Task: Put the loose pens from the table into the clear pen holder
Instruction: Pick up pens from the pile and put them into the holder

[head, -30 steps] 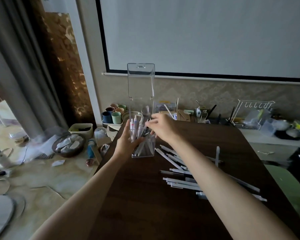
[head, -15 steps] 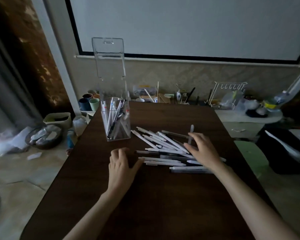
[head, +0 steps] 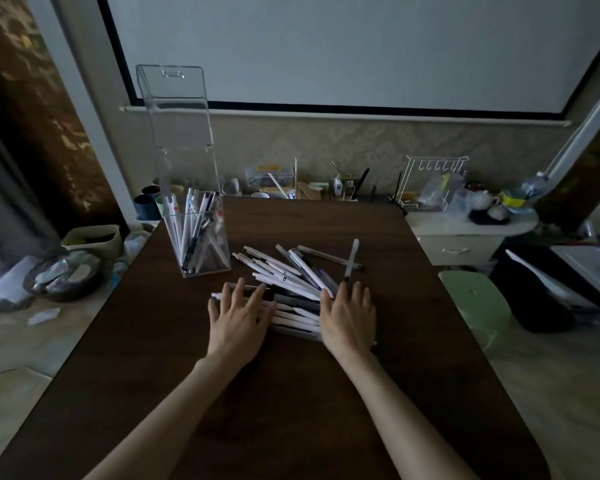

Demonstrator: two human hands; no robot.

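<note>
A clear pen holder (head: 201,244) with a tall raised lid stands at the table's far left, several pens upright inside it. A heap of loose white and dark pens (head: 291,275) lies on the dark wooden table (head: 291,410) just right of the holder. My left hand (head: 238,315) rests flat, fingers spread, on the left ends of the nearest pens. My right hand (head: 349,315) lies flat with fingers apart on their right ends. Neither hand has lifted a pen; a few pens lie pressed between the two hands.
Cups (head: 149,204) stand beyond the table's far left corner. Desk clutter and a white wire rack (head: 430,181) line the back wall. A green stool (head: 471,299) sits off the right edge; a bowl (head: 63,275) and a bin lie on the floor at left.
Both hands left the holder and came down onto the pen heap. Since half a second ago they have closed in from either side on the nearest pens, and the view has tilted down.
</note>
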